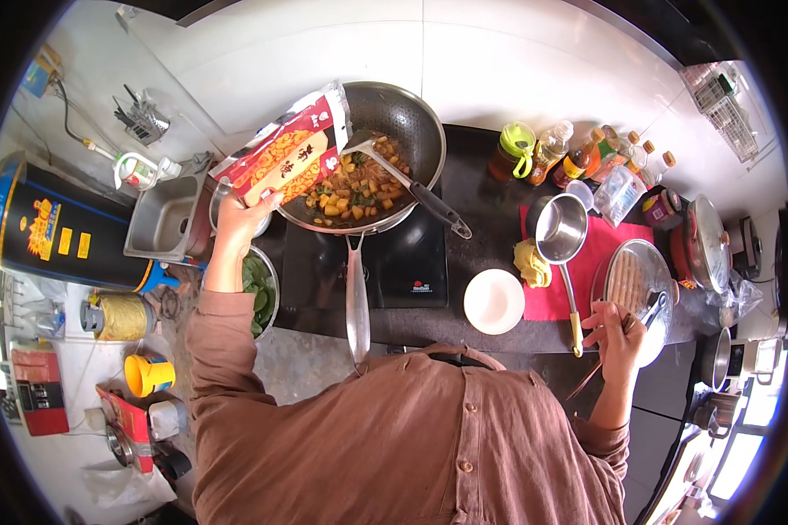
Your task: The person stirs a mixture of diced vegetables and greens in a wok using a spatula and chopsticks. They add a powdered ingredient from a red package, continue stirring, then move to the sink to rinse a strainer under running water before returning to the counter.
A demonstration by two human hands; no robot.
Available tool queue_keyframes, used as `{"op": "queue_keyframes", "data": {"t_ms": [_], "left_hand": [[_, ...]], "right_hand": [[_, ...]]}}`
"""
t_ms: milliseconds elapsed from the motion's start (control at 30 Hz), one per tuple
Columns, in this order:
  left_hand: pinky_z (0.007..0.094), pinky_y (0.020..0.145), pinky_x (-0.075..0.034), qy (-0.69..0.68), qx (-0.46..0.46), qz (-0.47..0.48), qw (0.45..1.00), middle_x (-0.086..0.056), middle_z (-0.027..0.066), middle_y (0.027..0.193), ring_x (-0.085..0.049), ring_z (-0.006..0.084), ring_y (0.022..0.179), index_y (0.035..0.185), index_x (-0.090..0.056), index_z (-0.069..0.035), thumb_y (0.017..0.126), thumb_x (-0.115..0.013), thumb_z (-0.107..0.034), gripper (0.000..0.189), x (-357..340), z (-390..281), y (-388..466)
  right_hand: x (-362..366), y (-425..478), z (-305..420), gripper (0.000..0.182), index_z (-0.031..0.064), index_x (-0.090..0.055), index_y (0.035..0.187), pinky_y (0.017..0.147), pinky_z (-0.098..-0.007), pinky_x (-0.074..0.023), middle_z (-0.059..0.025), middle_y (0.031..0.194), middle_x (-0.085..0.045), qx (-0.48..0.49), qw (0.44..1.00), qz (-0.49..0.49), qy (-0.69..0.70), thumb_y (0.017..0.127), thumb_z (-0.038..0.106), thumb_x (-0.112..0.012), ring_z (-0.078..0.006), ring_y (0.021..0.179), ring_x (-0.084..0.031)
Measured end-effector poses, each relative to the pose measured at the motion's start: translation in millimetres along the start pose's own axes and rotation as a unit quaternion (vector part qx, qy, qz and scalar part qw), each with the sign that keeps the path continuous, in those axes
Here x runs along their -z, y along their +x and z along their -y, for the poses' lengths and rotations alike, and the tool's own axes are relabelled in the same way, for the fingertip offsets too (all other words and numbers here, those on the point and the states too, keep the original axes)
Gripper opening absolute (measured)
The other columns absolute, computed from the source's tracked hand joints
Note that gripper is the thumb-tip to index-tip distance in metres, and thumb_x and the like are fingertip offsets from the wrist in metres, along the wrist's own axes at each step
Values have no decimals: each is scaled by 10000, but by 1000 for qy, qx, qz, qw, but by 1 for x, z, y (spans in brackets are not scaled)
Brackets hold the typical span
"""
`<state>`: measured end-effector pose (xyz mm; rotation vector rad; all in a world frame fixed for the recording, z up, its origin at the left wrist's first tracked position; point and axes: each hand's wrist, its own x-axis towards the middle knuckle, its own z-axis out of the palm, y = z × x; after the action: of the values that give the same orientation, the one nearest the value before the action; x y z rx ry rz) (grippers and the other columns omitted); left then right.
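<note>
My left hand (241,220) grips a red and white food packet (289,157) by its lower end. The packet slants over the left side of a wok (427,125) and hides part of its rim. Inside the wok lies a dish of yellow diced pieces (341,202) with brown strands and bits of green. A metal spatula with a black handle (433,202) rests in it, the handle over the right rim. Held at the right, near a glass pan lid (650,275), my right hand (614,338) is closed around thin brown sticks (586,380), apparently chopsticks.
The wok stands on a black induction cooker (407,262). Green leaves (257,292) fill a bowl at the left. A white bowl (494,302), a ladle-like saucepan (560,230), a yellow cloth (532,264) and several bottles (574,161) occupy the right. Beyond the leaves is a sink (171,216).
</note>
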<state>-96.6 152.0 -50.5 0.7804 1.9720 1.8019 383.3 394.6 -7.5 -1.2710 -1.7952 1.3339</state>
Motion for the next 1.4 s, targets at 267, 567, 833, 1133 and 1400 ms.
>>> {"op": "queue_keyframes", "data": {"t_ms": [267, 567, 833, 1133, 1400], "left_hand": [[279, 849, -456, -24, -54, 18, 998, -600, 68, 1110, -568, 138, 983, 1142, -553, 10, 749, -696, -3, 418, -8, -18, 3], [285, 857, -452, -33, -3, -7, 999, -602, 67, 1103, -570, 145, 986, 1148, -551, 3, 753, -694, -2, 421, -4, -3, 1], [265, 826, -457, 4, -25, -4, 1000, -611, 65, 1083, -574, 129, 961, 1128, -559, 3, 739, -705, -6, 415, -6, 2, 5], [273, 843, -455, -27, 8, -24, 999, -608, 64, 1085, -571, 133, 969, 1127, -559, 10, 753, -695, -1, 398, -4, 10, -1], [276, 839, -454, -117, 36, -80, 989, -609, 68, 1077, -579, 147, 972, 1119, -566, 8, 767, -690, -20, 374, -7, 1, -10]], "right_hand": [[0, 0, -1, 323, -50, -608, 904, 328, -162, -263, -94, 677, -646, 6, 1000, 3, -4, 931, 250, -491, -108, 453, -585], [1, 0, -1, 318, -44, -615, 896, 326, -158, -273, -91, 674, -646, 2, 1000, 8, 10, 930, 247, -492, -104, 452, -584], [1, -1, -1, 320, -45, -619, 885, 323, -158, -274, -91, 665, -642, -6, 1000, 1, 8, 929, 246, -493, -103, 446, -578], [7, 1, -6, 322, -44, -621, 881, 321, -159, -265, -90, 664, -642, -4, 1000, 7, 7, 928, 248, -495, -104, 447, -579], [12, 4, -11, 317, -43, -621, 896, 320, -161, -267, -95, 674, -644, -8, 1000, 25, 17, 927, 249, -500, -110, 455, -585]]}}
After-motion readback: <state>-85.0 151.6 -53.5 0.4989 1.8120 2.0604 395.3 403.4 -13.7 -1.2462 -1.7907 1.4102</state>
